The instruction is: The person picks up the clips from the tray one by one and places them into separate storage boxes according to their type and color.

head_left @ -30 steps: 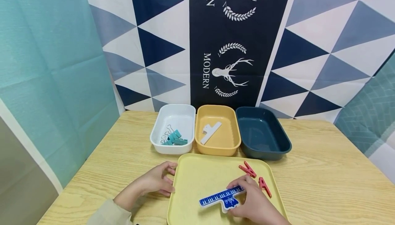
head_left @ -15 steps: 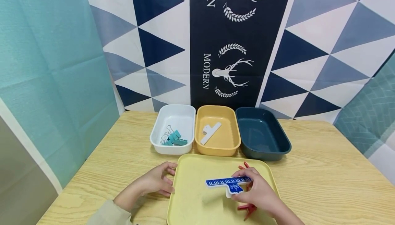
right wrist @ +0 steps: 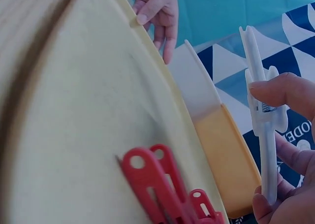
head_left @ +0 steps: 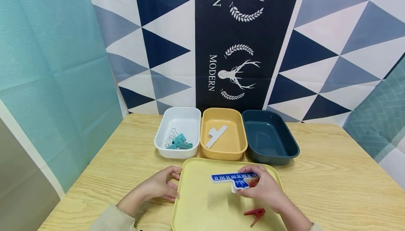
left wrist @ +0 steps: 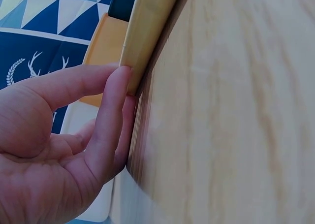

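Observation:
My right hand (head_left: 265,188) grips a long blue-and-white plastic clip (head_left: 232,177) with a piano-key print, held above the right part of a yellow tray (head_left: 202,188). In the right wrist view this clip (right wrist: 266,120) shows its white edge between thumb and fingers. A red clip (head_left: 255,213) lies on the tray below that hand. Another red clip (head_left: 254,182) is mostly hidden behind the fingers. My left hand (head_left: 161,185) touches the tray's left rim, its fingers fairly straight; the left wrist view shows fingertips against the rim (left wrist: 142,32).
Beyond the tray, three bins stand side by side. The white bin (head_left: 160,132) holds several teal binder clips (head_left: 178,141). In the yellow-orange bin (head_left: 235,129) lies a white clip (head_left: 216,136). A dark blue bin (head_left: 269,136) stands rightmost. Patterned cloth (head_left: 167,48) hangs behind.
My right hand has lifted the blue-and-white clip off the tray and carried it forward and slightly right, turning it level. The nearer red clip has come into view. My left hand has stayed put.

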The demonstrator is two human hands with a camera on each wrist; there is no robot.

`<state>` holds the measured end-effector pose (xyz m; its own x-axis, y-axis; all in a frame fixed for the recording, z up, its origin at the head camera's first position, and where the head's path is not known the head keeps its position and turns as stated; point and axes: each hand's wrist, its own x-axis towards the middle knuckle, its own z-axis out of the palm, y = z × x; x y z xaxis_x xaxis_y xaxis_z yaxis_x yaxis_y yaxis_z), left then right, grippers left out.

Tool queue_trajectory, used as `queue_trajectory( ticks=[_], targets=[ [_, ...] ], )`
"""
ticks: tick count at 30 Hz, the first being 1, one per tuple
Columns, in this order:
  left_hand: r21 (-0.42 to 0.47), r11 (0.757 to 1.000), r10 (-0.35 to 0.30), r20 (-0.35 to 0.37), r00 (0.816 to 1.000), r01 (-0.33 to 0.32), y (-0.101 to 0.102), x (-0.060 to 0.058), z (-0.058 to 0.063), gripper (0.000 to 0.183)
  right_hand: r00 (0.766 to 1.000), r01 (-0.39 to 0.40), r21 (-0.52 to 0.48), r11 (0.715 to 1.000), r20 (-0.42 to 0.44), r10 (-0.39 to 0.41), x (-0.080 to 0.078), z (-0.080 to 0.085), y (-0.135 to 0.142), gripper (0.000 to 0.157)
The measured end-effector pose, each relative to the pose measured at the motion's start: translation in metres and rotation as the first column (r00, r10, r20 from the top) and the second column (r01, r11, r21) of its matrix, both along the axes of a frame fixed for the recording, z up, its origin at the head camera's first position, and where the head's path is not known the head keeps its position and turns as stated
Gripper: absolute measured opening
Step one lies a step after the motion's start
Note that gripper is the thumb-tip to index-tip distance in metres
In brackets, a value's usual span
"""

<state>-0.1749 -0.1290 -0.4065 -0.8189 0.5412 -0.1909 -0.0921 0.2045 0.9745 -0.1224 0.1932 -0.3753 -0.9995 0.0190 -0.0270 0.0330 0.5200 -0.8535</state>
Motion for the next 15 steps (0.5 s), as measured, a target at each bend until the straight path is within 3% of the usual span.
queue_trajectory(
  ticks=[6,15],
  targets=[
    [0.002,1.0,-0.002,0.002,1.0,0.002,0.001,0.0,0.001,0.076,0.999,-0.013,-0.008,1.0,-0.049,0.012,-0.006,0.006,0.003,0.054],
    [0.015,1.0,-0.008,0.011,1.0,0.008,0.001,0.001,0.002,0.075,0.998,-0.023,-0.039,0.999,-0.056,0.021,-0.013,0.009,0.003,0.053]
  ],
)
